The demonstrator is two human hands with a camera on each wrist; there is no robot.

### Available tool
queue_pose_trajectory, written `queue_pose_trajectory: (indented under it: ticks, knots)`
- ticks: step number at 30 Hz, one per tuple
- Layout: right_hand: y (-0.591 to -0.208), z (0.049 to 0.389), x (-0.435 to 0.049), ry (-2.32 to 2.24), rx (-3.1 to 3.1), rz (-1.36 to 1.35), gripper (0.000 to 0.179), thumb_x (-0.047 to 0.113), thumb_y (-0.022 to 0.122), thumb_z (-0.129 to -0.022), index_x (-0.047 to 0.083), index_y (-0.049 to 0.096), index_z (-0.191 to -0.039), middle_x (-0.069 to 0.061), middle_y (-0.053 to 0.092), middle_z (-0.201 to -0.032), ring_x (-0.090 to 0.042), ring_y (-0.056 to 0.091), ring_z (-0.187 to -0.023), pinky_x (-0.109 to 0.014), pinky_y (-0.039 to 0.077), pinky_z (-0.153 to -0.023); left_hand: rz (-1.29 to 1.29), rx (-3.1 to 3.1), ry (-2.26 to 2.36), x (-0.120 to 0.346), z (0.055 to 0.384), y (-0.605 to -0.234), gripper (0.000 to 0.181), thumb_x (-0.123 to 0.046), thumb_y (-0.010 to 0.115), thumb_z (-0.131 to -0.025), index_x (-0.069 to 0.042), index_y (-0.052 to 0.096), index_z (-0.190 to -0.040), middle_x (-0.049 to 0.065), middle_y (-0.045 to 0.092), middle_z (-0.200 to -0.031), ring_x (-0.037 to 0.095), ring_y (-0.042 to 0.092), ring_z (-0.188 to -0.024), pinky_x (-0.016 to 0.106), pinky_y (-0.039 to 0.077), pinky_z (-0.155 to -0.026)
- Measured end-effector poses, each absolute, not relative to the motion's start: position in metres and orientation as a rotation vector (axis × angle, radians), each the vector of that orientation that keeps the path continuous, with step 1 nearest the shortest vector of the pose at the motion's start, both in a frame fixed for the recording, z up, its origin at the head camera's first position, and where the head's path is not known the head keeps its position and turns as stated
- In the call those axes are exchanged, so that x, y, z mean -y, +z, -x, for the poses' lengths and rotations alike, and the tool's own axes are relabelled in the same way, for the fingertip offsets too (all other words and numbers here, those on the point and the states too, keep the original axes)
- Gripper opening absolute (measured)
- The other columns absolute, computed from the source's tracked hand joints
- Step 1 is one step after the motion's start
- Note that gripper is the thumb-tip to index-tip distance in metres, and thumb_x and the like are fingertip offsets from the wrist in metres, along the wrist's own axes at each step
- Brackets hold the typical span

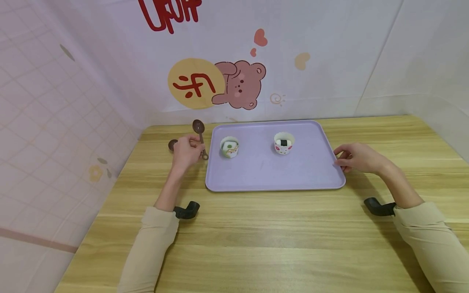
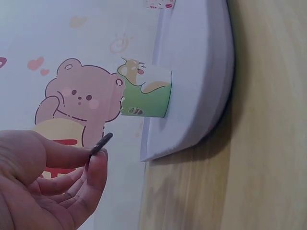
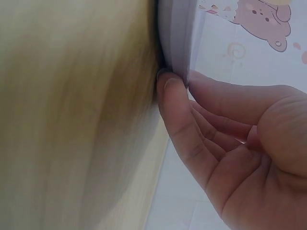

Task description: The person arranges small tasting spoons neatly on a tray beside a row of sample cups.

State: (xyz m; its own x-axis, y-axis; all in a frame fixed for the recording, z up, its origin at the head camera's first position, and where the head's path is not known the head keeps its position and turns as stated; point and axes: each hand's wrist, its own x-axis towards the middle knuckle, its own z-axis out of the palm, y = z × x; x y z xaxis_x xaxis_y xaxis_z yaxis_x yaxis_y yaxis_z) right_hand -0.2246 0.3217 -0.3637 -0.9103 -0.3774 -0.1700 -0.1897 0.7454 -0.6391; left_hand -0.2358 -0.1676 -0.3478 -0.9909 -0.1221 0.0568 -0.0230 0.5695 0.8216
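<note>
Between thumb and fingertips, my left hand [image 1: 186, 154] pinches a brown spoon [image 1: 198, 126] by its handle, just left of the lilac tray [image 1: 256, 175]. The handle's dark end [image 2: 103, 142] sticks out past the fingertips in the left wrist view. A second dark round spoon bowl [image 1: 172, 145] lies behind that hand, its remainder hidden. At the tray's right edge, my right hand [image 1: 360, 158] grips the rim, thumb above and fingers below. On the tray stand two paper cups: a green-and-white one [image 1: 231, 153] at left and a white patterned one [image 1: 283, 150] near the middle, each with a small food-like piece inside.
The wooden table [image 1: 278, 236] runs up to a light wall cloth [image 1: 329, 89] printed with a bear [image 1: 242, 87]. Another cloth [image 1: 47, 142] borders the left side. Black wrist mounts [image 1: 187, 210] jut from both forearms.
</note>
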Motion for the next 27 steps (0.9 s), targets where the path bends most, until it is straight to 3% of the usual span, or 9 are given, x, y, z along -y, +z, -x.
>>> queue_pose_trajectory:
  ticks: [4,15,23,27]
  knots:
    - [-0.365,0.225,-0.323,-0.941,-2.647,0.442,0.035,0.0,0.067,-0.095,-0.021,0.053,-0.12,-0.015,0.071,-0.09,-0.021,0.07,-0.07,-0.032,0.06,-0.063,-0.12,2.672,-1.415,0.165,0.236,-0.346,0.026,-0.006,0.066,-0.095,0.007,0.064,-0.118,0.023,0.072,-0.099,0.018,0.069,-0.067,0.019,0.053,-0.054]
    - [-0.365,0.226,-0.323,-0.915,-2.662,0.461,0.035,-0.001,0.067,-0.095,-0.021,0.053,-0.119,-0.016,0.071,-0.089,-0.021,0.07,-0.069,-0.032,0.06,-0.062,-0.103,2.635,-1.427,0.155,0.235,-0.34,0.026,-0.006,0.068,-0.093,0.006,0.065,-0.116,0.02,0.073,-0.096,0.014,0.067,-0.064,0.017,0.052,-0.054]
    - [-0.363,0.224,-0.321,-0.922,-2.655,0.457,0.033,-0.002,0.066,-0.095,-0.021,0.053,-0.118,-0.016,0.071,-0.089,-0.021,0.07,-0.068,-0.032,0.06,-0.062,-0.091,2.624,-1.475,0.147,0.237,-0.335,0.026,-0.007,0.068,-0.095,0.005,0.064,-0.116,0.02,0.072,-0.095,0.03,0.071,-0.075,0.016,0.051,-0.054]
    - [-0.363,0.224,-0.321,-0.921,-2.655,0.463,0.033,-0.002,0.066,-0.095,-0.021,0.053,-0.118,-0.016,0.071,-0.089,-0.021,0.07,-0.068,-0.032,0.059,-0.062,-0.094,2.627,-1.495,0.142,0.237,-0.332,0.026,-0.007,0.067,-0.095,0.004,0.064,-0.118,0.018,0.071,-0.094,0.028,0.07,-0.074,0.017,0.05,-0.055]
